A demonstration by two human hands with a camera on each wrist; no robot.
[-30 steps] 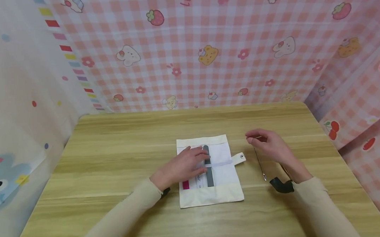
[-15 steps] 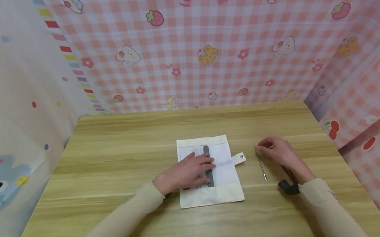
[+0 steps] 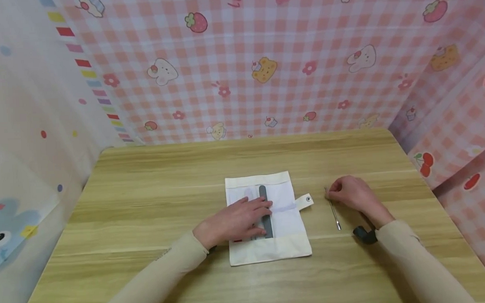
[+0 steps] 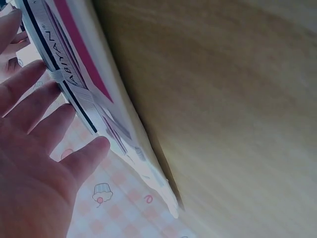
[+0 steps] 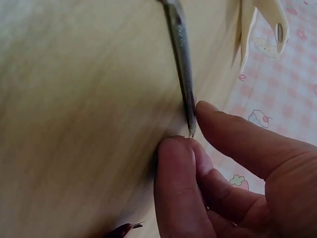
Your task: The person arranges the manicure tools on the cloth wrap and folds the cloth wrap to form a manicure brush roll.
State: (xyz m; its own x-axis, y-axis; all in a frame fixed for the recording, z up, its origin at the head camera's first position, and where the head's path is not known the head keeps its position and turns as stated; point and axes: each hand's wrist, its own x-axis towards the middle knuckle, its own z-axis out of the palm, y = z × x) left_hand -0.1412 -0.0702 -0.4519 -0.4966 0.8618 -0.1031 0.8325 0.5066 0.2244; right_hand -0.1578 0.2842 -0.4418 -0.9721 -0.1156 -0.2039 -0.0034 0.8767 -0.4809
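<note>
A cream fabric pouch point(image 3: 287, 248) lies unfolded at the middle of the table, its snap tab point(image 3: 304, 201) pointing right. My left hand point(image 3: 237, 218) rests on it, fingers spread across a grey nail file point(image 3: 263, 192) held under a strap. In the left wrist view the pouch also shows a magenta strip point(image 4: 89, 59) and printed lettering. To the right, a thin metal cuticle pusher point(image 3: 334, 216) lies slanted on the wood. My right hand point(image 3: 355, 195) pinches its far end between thumb and fingers. The right wrist view shows its knurled handle point(image 5: 183, 64).
The wooden table point(image 3: 146, 187) meets a pink checked cloth point(image 3: 240, 102) at the back, with more printed cloth on both sides. In the right wrist view a dark red object point(image 5: 121, 231) with a thin tip sits at the bottom edge, mostly out of frame.
My right hand has come down and nearer to the far end of the cuticle pusher, its fingertips drawing together there. My left hand has shifted slightly over the pouch, which stays in place.
</note>
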